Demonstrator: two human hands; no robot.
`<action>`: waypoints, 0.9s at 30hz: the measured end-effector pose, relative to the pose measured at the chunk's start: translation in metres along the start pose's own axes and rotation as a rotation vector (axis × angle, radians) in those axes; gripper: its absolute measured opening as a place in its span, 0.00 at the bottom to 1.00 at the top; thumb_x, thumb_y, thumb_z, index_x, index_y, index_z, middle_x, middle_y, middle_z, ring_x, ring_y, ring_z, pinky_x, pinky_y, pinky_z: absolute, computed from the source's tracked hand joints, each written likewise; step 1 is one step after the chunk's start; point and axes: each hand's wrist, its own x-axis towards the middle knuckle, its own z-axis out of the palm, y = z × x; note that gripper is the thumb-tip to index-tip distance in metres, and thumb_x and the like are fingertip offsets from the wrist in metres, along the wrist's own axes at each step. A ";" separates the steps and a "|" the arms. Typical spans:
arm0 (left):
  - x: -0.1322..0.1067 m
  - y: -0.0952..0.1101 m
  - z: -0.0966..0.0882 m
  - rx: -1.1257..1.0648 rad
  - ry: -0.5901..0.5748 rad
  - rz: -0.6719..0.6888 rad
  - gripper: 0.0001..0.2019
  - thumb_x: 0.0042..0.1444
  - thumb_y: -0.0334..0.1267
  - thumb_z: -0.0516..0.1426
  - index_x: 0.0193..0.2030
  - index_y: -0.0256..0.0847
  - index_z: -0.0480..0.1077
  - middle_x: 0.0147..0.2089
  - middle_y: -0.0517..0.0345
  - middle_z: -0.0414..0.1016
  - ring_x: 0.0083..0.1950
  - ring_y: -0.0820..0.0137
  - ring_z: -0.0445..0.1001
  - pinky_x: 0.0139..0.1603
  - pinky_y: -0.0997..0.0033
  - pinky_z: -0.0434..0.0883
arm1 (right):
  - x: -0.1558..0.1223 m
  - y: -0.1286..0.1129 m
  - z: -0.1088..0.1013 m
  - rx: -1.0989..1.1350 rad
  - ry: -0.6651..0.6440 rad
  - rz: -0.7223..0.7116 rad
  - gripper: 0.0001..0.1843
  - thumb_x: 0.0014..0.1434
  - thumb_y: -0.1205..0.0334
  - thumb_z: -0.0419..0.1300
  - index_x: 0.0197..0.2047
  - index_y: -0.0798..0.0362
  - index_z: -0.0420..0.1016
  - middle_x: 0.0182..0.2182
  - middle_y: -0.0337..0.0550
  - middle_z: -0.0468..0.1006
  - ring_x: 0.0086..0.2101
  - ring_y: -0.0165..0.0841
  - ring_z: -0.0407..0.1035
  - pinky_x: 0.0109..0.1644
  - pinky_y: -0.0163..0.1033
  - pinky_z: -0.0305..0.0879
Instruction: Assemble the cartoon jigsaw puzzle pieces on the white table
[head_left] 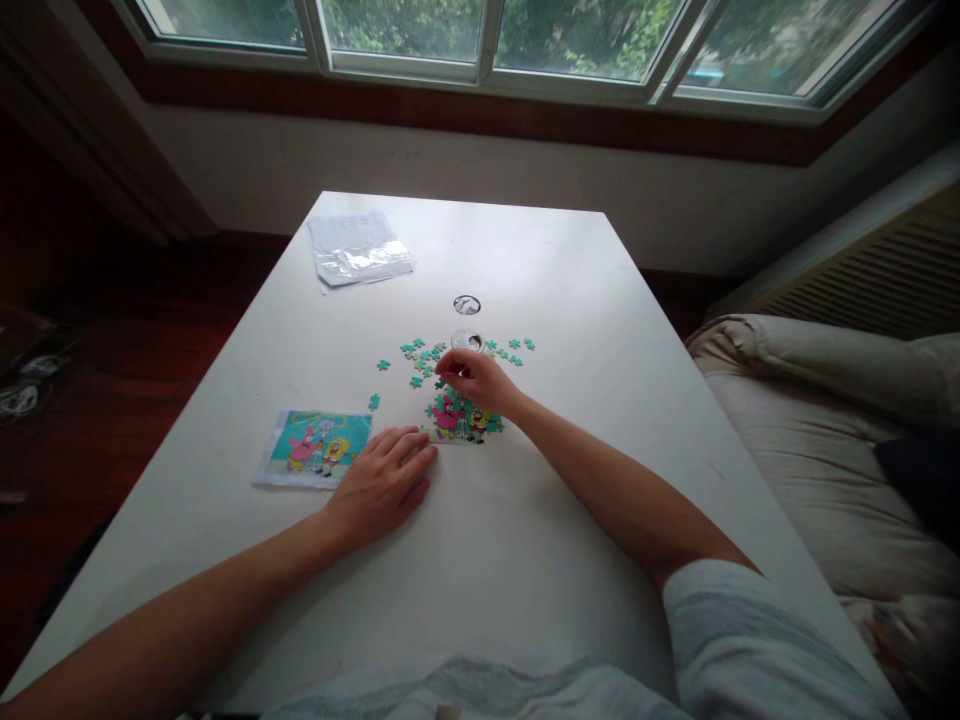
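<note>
Centrally in frame, the right hand [481, 379] curls over the partly joined puzzle [448, 420], any pinch unclear; left of centre, the left hand [381, 476] rests, fingers slightly parted, beside a picture sheet [309, 446].

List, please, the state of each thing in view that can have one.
Left hand: palm down, fingers near the puzzle's left edge
Right hand: over the puzzle, fingers bent; grip unclear
Puzzle: partly assembled
Loose pieces: scattered, mostly beyond the puzzle
Picture sheet: flat, picture up, partly hidden
Plastic packet: lying flat
Window: open or shut, cannot tell
</note>
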 end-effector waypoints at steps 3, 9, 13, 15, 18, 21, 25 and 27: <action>0.000 0.000 0.000 -0.021 -0.015 0.023 0.16 0.66 0.36 0.54 0.60 0.43 0.70 0.60 0.46 0.71 0.65 0.56 0.66 0.66 0.49 0.68 | 0.000 0.001 0.002 -0.079 0.020 -0.012 0.08 0.59 0.67 0.58 0.39 0.53 0.78 0.32 0.37 0.78 0.31 0.28 0.67 0.39 0.33 0.61; 0.001 0.004 -0.003 -0.064 -0.075 0.101 0.16 0.67 0.34 0.53 0.59 0.41 0.70 0.59 0.47 0.72 0.63 0.57 0.67 0.66 0.51 0.67 | -0.004 0.000 0.014 -0.298 0.020 -0.111 0.09 0.60 0.71 0.58 0.39 0.52 0.79 0.36 0.42 0.78 0.38 0.33 0.68 0.47 0.37 0.62; 0.001 0.005 -0.004 -0.070 -0.085 0.101 0.16 0.67 0.34 0.53 0.59 0.40 0.69 0.60 0.46 0.71 0.63 0.57 0.67 0.66 0.52 0.67 | -0.001 0.001 0.003 -0.394 0.086 -0.123 0.11 0.64 0.70 0.56 0.41 0.51 0.79 0.39 0.44 0.78 0.41 0.35 0.68 0.50 0.40 0.61; 0.001 0.005 -0.004 -0.067 -0.086 0.094 0.16 0.67 0.34 0.53 0.59 0.40 0.69 0.61 0.46 0.70 0.63 0.57 0.66 0.66 0.52 0.67 | 0.001 0.003 -0.009 -0.387 0.150 -0.081 0.10 0.64 0.69 0.55 0.41 0.51 0.79 0.39 0.45 0.78 0.40 0.35 0.68 0.48 0.39 0.62; 0.000 0.005 -0.003 -0.064 -0.085 0.092 0.16 0.67 0.34 0.53 0.59 0.39 0.69 0.64 0.46 0.68 0.64 0.56 0.65 0.67 0.51 0.66 | 0.004 0.007 -0.028 -0.389 0.203 -0.028 0.10 0.61 0.70 0.56 0.40 0.52 0.78 0.37 0.43 0.78 0.38 0.35 0.68 0.46 0.39 0.62; -0.001 0.004 -0.002 -0.063 -0.079 0.092 0.16 0.67 0.35 0.53 0.60 0.40 0.69 0.64 0.46 0.68 0.64 0.56 0.65 0.68 0.51 0.65 | 0.007 0.012 -0.043 -0.413 0.225 -0.011 0.10 0.60 0.70 0.56 0.39 0.52 0.79 0.37 0.44 0.79 0.38 0.35 0.69 0.45 0.40 0.63; -0.001 0.001 0.000 -0.051 -0.061 0.065 0.17 0.67 0.36 0.54 0.61 0.41 0.69 0.65 0.46 0.68 0.65 0.54 0.65 0.68 0.47 0.65 | 0.011 0.021 -0.065 -0.394 0.296 0.008 0.10 0.58 0.69 0.57 0.38 0.52 0.79 0.34 0.43 0.80 0.35 0.34 0.70 0.43 0.39 0.64; -0.002 0.001 0.000 -0.049 -0.060 0.053 0.17 0.66 0.36 0.54 0.61 0.40 0.69 0.65 0.45 0.68 0.66 0.54 0.64 0.68 0.47 0.65 | 0.011 0.028 -0.080 -0.366 0.370 0.056 0.11 0.57 0.69 0.56 0.39 0.52 0.80 0.33 0.41 0.81 0.34 0.33 0.71 0.42 0.38 0.64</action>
